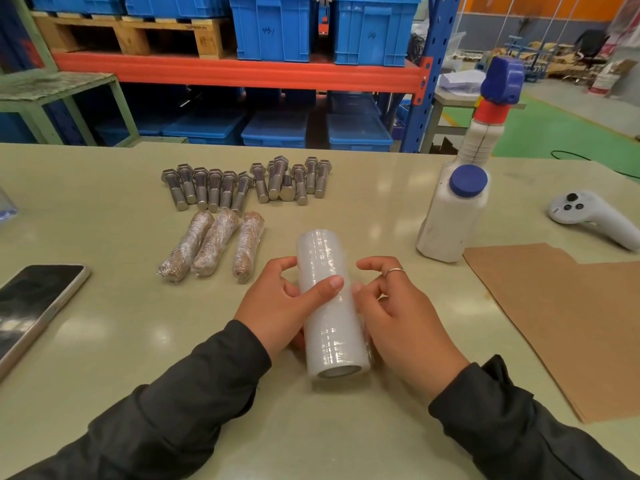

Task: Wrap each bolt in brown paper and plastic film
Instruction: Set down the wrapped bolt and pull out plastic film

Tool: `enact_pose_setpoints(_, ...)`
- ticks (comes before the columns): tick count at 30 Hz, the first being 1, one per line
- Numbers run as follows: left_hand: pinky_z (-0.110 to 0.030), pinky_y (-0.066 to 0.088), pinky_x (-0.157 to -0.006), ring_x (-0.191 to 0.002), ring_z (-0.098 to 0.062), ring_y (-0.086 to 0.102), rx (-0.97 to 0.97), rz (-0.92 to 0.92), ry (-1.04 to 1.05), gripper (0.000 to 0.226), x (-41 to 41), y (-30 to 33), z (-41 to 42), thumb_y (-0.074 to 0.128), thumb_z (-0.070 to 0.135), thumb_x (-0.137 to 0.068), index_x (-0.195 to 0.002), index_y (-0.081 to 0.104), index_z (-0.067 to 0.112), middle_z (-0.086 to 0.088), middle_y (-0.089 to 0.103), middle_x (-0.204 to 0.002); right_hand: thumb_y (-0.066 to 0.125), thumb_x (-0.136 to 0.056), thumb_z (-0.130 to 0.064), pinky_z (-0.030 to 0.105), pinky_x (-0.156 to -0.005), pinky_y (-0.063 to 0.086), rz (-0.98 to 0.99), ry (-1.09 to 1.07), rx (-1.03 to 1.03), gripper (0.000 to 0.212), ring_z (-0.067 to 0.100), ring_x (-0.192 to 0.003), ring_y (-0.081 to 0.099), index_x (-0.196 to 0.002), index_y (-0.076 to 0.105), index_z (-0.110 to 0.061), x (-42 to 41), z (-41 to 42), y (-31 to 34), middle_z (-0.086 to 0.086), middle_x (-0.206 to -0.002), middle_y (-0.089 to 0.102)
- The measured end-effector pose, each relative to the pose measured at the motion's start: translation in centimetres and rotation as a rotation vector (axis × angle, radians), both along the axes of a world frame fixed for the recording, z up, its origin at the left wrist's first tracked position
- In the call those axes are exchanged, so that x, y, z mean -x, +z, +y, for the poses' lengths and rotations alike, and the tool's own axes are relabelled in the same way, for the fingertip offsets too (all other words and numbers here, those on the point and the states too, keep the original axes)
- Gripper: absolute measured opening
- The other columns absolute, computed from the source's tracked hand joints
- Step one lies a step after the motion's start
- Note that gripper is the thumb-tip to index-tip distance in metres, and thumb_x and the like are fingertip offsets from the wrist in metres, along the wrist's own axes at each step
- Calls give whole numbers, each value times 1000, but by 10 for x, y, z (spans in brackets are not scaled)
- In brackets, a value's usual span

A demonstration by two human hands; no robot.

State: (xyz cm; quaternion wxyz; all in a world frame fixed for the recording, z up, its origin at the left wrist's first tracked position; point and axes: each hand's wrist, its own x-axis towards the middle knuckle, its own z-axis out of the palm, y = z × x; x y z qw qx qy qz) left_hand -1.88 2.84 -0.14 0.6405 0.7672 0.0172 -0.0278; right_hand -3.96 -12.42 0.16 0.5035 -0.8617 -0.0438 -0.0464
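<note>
Warehouse bay: blue-and-orange steel racking [242,72] loaded with blue plastic crates [277,29] above a wooden pallet [138,36], more blue lidded crates [277,129] at floor level, green-painted floor [554,133] off to the right.

Pale green worktable [104,341], smooth and glossy, spanning the whole foreground.

Stack of brown kraft paper sheets [571,323], flat at the right edge of the table.

White plastic spray bottle with red collar and blue trigger head [464,188], upright at the far right, just beyond the paper.

Roll of clear plastic stretch film on a cardboard core [329,299], lying on its side at centre, core end toward the viewer.

Left hand [280,310], in a dark sleeve, grasping the roll from the left, thumb laid across the top of the film.

Right hand [398,313], dark sleeve, silver ring on one finger, against the roll's right side with fingers curled at the film surface; whether a film edge is pinched cannot be told.

Black smartphone in a pale case [34,306], screen up, near the left edge.

White handheld controller with dark buttons [592,216], lying at the far right.

Row of bare steel hex-head bolts [242,183], heads away from the viewer, two loose groups side by side at the far centre, one resting on top of others.

Three finished bolts wrapped in brown paper and clear film [214,244], side by side just in front of the bare row, left of the roll.
</note>
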Motion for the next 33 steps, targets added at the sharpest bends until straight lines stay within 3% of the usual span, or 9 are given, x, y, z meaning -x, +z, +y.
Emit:
enact_pose_setpoints(7,-23,48,-43,-52,-11,62,-73,36,-72,86,-1,3,2,58,66,-42,-119,43,30,-5,63,-77,44,-96,-16,30,-63,50,6,11,224,22,15,-63,58,-109,45,-33,-7,-16,7,-4,-70,53)
enact_pose_setpoints(13,-16,40,-65,-78,-3,57,-319,-28,-97,59,-6,-1,9,56,55,-76,-126,55,24,7,61,-87,41,-96,-12,22,-55,38,-75,9,384,21,7,-57,47,-94,44,-33,-6,-15,6,-9,-66,46)
enact_pose_setpoints(18,-17,32,-98,-118,-2,36,-357,-328,-160,64,-6,5,10,58,20,-89,-139,23,38,13,31,-131,38,-96,-9,27,-64,31,-80,28,573,34,16,-75,49,-108,55,-36,-7,-13,4,-4,-84,47)
enact_pose_setpoints(21,1,21,-96,-121,17,31,-370,-448,-350,60,1,10,7,43,2,-94,-127,24,49,24,45,-126,42,-92,-6,23,-62,25,-83,39,673,44,16,-76,44,-121,52,-38,-6,-12,2,-6,-87,38)
enact_pose_setpoints(23,4,21,-91,-121,7,38,-432,-453,-353,55,4,8,3,40,0,-93,-121,31,47,28,52,-114,45,-89,-5,22,-63,28,-67,45,721,51,17,-74,44,-128,48,-38,-4,-12,2,-5,-90,35)
enact_pose_setpoints(25,3,25,-85,-116,0,44,-474,-467,-252,40,3,10,2,47,9,-90,-113,40,42,33,54,-103,45,-88,-3,23,-65,30,-38,36,756,55,19,-77,47,-131,46,-37,-5,-14,1,-4,-92,35)
enact_pose_setpoints(27,2,29,-80,-106,2,49,-469,-448,-114,23,2,15,6,56,38,-83,-103,46,33,33,56,-92,44,-89,-3,22,-66,30,-1,26,764,56,21,-83,50,-131,47,-39,-8,-16,0,-3,-92,36)
enact_pose_setpoints(30,-8,32,-70,-87,7,47,-548,-444,-17,70,0,21,16,49,77,-49,-100,43,30,25,54,-85,42,-91,-5,22,-68,30,10,27,767,52,24,-94,54,-130,50,-40,-10,-17,-3,-3,-90,36)
enact_pose_setpoints(33,-17,29,-75,-101,-7,43,-623,-375,-61,68,-1,22,22,62,67,-53,-107,35,34,17,46,-98,41,-93,-8,22,-70,30,-3,47,761,49,25,-100,54,-129,50,-40,-9,-18,-5,-3,-92,37)
